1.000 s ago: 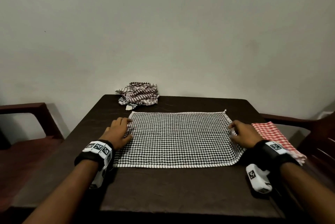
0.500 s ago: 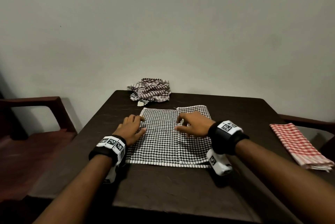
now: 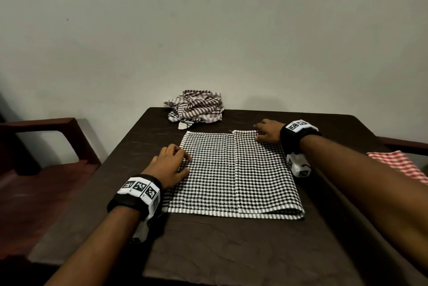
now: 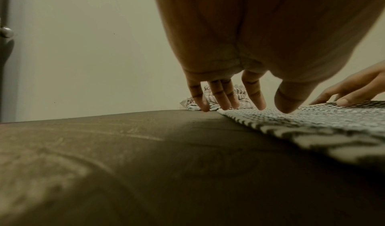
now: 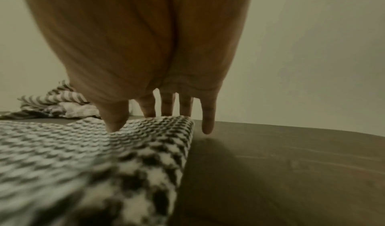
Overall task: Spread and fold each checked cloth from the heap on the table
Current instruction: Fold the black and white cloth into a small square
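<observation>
Left hand [image 3: 170, 165]: your fingers lie flat on the left edge of the black checked cloth [image 3: 234, 174].
Right hand [image 3: 268, 131]: flat fingers press its far right corner.
Cloth: folded, on the bench [image 3: 231, 251].
Heap [image 3: 196, 109]: far edge.

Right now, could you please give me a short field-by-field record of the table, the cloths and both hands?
table: dark wood
black cloth: flat at the centre, right part folded over the left
heap: crumpled striped cloths at the far edge
red cloth: folded, at the right edge
left hand: fingertips resting on the black cloth's left edge
right hand: fingers pressing the black cloth's far right corner
</observation>
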